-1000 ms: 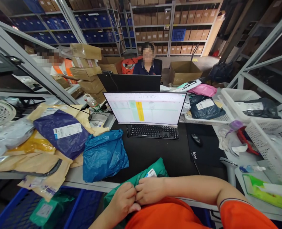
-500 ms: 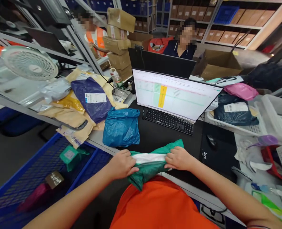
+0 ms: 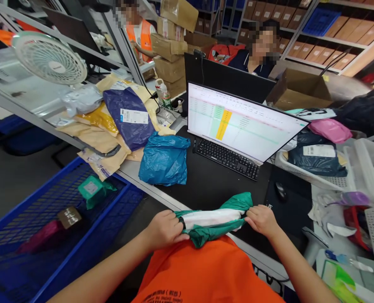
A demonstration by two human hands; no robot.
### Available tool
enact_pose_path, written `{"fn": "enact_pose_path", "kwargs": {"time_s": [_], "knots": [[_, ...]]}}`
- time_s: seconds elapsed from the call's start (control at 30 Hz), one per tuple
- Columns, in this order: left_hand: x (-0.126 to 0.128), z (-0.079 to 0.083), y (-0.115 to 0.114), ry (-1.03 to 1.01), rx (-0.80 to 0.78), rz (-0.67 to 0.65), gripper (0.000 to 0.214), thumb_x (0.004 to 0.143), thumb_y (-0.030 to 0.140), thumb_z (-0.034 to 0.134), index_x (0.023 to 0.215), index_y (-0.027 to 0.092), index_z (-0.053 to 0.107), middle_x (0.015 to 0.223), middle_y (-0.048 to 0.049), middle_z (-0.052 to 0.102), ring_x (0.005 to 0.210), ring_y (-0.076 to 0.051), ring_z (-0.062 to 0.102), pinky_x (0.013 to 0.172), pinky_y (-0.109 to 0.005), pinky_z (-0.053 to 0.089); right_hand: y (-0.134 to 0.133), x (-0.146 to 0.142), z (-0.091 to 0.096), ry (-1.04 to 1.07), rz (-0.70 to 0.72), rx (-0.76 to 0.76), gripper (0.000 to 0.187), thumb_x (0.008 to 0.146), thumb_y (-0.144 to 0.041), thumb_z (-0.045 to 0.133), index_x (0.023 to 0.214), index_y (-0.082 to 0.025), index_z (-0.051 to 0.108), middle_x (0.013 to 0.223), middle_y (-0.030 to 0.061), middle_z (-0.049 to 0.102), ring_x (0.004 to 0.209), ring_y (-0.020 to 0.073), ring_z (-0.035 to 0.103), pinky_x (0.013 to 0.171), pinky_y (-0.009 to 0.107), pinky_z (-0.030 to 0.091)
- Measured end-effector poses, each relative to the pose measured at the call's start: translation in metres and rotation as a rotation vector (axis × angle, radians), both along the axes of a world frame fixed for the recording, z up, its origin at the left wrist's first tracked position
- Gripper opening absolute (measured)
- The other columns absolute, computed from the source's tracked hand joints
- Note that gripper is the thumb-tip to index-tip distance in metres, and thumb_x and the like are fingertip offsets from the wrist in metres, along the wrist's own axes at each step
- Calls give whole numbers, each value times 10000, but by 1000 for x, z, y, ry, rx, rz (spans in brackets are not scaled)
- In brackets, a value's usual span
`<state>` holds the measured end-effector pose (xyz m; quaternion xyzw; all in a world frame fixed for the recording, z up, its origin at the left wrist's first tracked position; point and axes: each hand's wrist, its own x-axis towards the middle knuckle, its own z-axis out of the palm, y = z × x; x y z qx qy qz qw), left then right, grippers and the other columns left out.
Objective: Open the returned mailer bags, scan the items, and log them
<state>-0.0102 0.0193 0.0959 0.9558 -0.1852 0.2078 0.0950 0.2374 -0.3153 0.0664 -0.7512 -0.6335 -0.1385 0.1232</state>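
A green plastic mailer bag (image 3: pixel 212 223) with a white strip showing along its opened top lies at the near edge of the black desk mat (image 3: pixel 212 187), against my orange shirt. My left hand (image 3: pixel 165 229) grips its left end with fingers closed. My right hand (image 3: pixel 263 220) pinches its right end. The bag is stretched between the two hands.
A monitor (image 3: pixel 240 122) and keyboard (image 3: pixel 226 158) stand behind the bag, a mouse (image 3: pixel 280 190) to the right. A blue bag (image 3: pixel 164 160), a purple parcel (image 3: pixel 130 118) and tan mailers lie left. Below left is a blue wire cart (image 3: pixel 48 219). White baskets (image 3: pixel 319 176) at right. Two people sit beyond.
My hands have moved apart, pulling the green bag open wider so more of the white strip shows. The view has shifted slightly left and down.
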Motion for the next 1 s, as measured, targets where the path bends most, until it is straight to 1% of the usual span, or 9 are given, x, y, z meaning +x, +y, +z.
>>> {"fn": "enact_pose_path", "kwargs": {"time_s": [0.13,0.23,0.4,0.53,0.63,0.7,0.8,0.9,1.0], "knots": [[19,-9,7,162,-142,126,623,982,705,324,703,201,563,620,-19,568,592,-177,499,639,-328,365,25,-20,7,111,-225,-112,412,1036,-326,469,677,-192,620,624,6,602,584,134,508,629,320,279],[32,-8,4,187,-237,75,593,877,761,507,855,180,621,714,-23,616,705,-194,571,784,-347,448,61,-44,30,193,-267,-168,218,998,-309,545,901,-222,719,822,23,706,669,155,576,649,320,318],[33,9,-22,139,-202,-58,247,1047,221,415,1143,190,641,825,-36,655,824,-184,576,902,-350,453,128,-62,64,375,50,-192,235,970,-275,573,1169,-244,693,1103,68,722,1005,194,618,855,308,429],[26,20,-29,19,-169,-25,322,1014,128,430,1250,224,627,812,-18,627,829,-183,552,986,-389,448,149,-48,75,458,181,-259,224,961,-317,546,1047,-235,735,937,77,729,926,199,626,774,310,444],[22,16,-18,-93,-226,162,331,979,81,420,1188,200,648,783,-20,589,817,-187,540,1011,-420,453,131,-23,74,594,-27,-17,285,935,-394,555,847,-210,754,745,60,709,757,188,636,690,293,453],[20,5,-6,-56,-208,289,315,946,56,417,1046,206,675,755,-21,570,788,-193,523,961,-422,476,110,0,73,696,-353,316,370,918,-459,556,754,-182,739,651,53,685,658,191,627,644,298,468],[16,-18,9,107,-157,332,297,902,28,431,878,207,668,747,-24,577,785,-196,531,942,-428,494,83,26,73,858,-805,883,447,913,-522,547,873,-127,754,771,89,747,690,217,669,665,331,521],[16,-32,9,233,-272,298,265,868,40,466,885,206,672,885,-47,643,897,-204,589,1040,-471,474,80,24,74,1035,-864,1058,505,873,-558,622,1039,-99,748,979,141,776,834,244,712,752,363,559],[26,-23,-3,209,-500,277,393,889,178,548,1276,220,605,1319,-120,619,1238,-272,558,1153,-549,385,92,1,74,1164,-769,1074,541,881,-594,611,1065,-103,742,1015,150,774,897,250,723,813,384,573]]}}
